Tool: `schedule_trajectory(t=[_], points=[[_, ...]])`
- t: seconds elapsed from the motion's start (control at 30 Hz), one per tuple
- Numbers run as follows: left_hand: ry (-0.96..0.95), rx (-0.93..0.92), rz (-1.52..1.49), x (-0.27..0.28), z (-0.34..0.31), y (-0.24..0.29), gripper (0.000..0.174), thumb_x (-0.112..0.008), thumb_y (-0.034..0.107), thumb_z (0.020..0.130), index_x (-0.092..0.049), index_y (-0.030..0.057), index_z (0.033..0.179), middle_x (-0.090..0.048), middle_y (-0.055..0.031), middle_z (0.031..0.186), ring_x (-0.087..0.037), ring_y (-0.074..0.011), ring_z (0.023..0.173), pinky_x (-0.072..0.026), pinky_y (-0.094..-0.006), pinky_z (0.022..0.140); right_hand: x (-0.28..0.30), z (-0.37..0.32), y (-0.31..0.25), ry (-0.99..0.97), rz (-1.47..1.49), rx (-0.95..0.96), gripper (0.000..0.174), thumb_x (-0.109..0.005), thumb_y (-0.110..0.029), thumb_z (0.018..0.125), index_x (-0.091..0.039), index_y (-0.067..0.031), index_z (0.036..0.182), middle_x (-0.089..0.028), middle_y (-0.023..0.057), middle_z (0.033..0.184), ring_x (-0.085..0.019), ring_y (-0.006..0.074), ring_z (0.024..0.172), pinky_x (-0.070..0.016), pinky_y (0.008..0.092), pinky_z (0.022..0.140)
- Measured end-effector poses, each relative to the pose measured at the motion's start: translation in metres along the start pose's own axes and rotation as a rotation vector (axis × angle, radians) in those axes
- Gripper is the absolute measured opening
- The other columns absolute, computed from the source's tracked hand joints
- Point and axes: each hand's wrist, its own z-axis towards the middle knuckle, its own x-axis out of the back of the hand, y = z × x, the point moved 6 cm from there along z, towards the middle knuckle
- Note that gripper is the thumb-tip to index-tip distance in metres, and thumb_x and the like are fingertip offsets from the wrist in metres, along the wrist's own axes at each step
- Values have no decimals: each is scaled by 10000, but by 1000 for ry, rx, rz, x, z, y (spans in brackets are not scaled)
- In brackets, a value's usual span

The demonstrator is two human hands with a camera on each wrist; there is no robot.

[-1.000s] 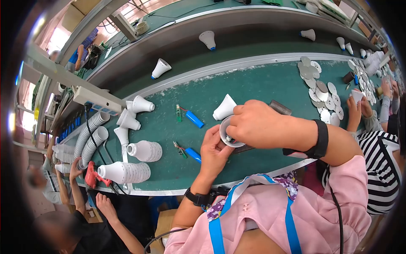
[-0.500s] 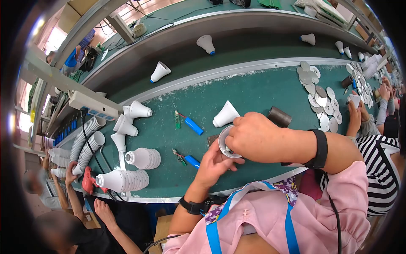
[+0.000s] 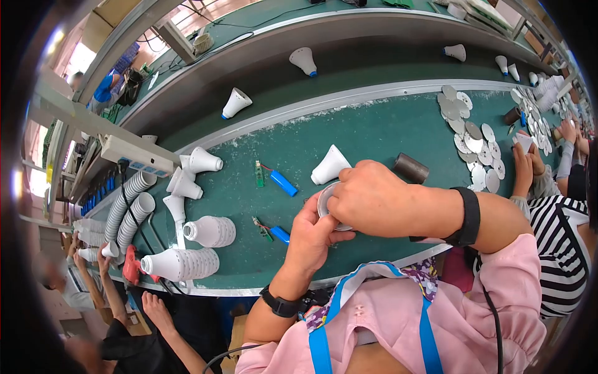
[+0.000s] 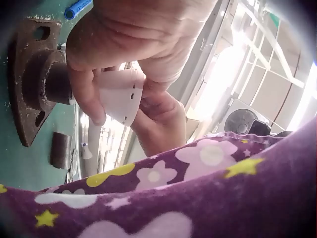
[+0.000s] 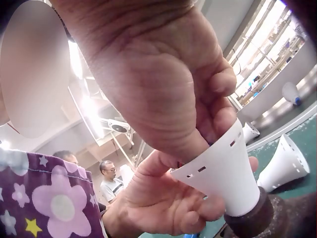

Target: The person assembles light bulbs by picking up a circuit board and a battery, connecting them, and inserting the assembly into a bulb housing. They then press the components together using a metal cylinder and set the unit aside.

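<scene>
The left hand [image 3: 309, 240] grips a white cone-shaped housing [image 3: 322, 201], its wide mouth facing up. The right hand [image 3: 380, 196] reaches into that mouth; its fingertips and whatever they touch are hidden inside. In the right wrist view the housing's narrow end [image 5: 240, 201] sits on a dark metal fixture [image 5: 252, 218], the left hand [image 5: 168, 203] around its side and the right hand [image 5: 153, 84] above. The left wrist view shows the left hand [image 4: 133, 34] beside the fixture's flanged base [image 4: 34, 89], fingers round the housing [image 4: 121, 94].
Two blue cylinders [image 3: 283, 183] wired to small green boards [image 3: 259, 174] lie left of the hands. Beyond stand a white cone [image 3: 330, 166] and a dark metal cylinder [image 3: 411, 168]. Stacked housings [image 3: 180, 265] are at left, grey discs [image 3: 461, 112] at right. People work on both sides.
The right fingers have shifted within the housing's mouth, covering the part glimpsed inside earlier. The left fingers have resettled around the housing. At far left, a neighbour's hand has drawn a white cone from the stack.
</scene>
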Motion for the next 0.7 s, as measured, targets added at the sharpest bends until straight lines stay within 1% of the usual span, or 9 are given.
schedule_trajectory(t=[0.03,0.1,0.17,0.2,0.23,0.3,0.43,0.57,0.7], points=[[6,2,11,-1,-1,1,428,-469,44,814,-375,4,1230,-537,-114,1084,-605,-198,880,-558,-278,642,0,-3,3,3,0,-3,138,-634,-173,613,-607,-71,703,-624,39,707,-596,207,717,-459,340,576],[7,3,20,-1,1,1,424,-475,49,817,-378,1,1227,-546,-119,1071,-614,-204,854,-558,-277,633,12,-21,16,265,277,-16,282,-670,-168,642,-602,-78,901,-619,44,780,-573,235,744,-450,347,630],[21,-33,68,2,1,0,416,-438,41,806,-387,-18,1215,-565,-167,1026,-636,-267,780,-566,-310,604,23,-57,44,630,341,-192,419,-688,-153,662,-552,-98,1054,-603,56,853,-542,263,773,-440,348,674],[22,-40,61,1,1,0,416,-438,41,806,-387,-18,1215,-565,-167,1026,-636,-267,780,-566,-310,604,19,-78,61,708,260,-380,390,-674,-153,673,-561,-88,1041,-590,74,813,-540,282,783,-441,363,709],[29,-34,70,-1,0,2,415,-440,40,806,-386,-24,1212,-565,-174,1021,-636,-276,769,-566,-312,605,-3,-98,78,665,123,-564,432,-680,-161,671,-538,-75,1069,-568,85,878,-519,278,848,-430,371,740],[38,-37,77,-1,0,2,409,-444,39,806,-387,-32,1205,-565,-182,1017,-636,-285,763,-564,-315,605,-53,-124,95,584,-23,-604,517,-682,-163,672,-483,-63,1138,-536,106,974,-490,282,926,-410,385,772],[45,-58,51,1,0,0,405,-449,42,807,-391,-35,1201,-565,-182,1018,-636,-286,765,-564,-315,608,-96,-130,98,389,22,-668,613,-674,-165,683,-403,-79,1226,-507,120,996,-475,291,924,-400,392,792],[21,-59,57,-1,-1,4,405,-460,50,808,-397,-27,1201,-570,-171,1017,-639,-271,763,-564,-314,610,-85,-122,94,433,130,-640,582,-672,-142,670,-444,-93,1203,-520,109,937,-496,281,868,-425,371,741],[10,-35,73,0,0,2,397,-468,51,809,-408,-8,1197,-566,-147,1028,-633,-237,795,-567,-309,624,5,-88,41,764,325,-301,507,-661,-101,601,-558,-129,1097,-542,71,799,-529,254,697,-452,345,578]])
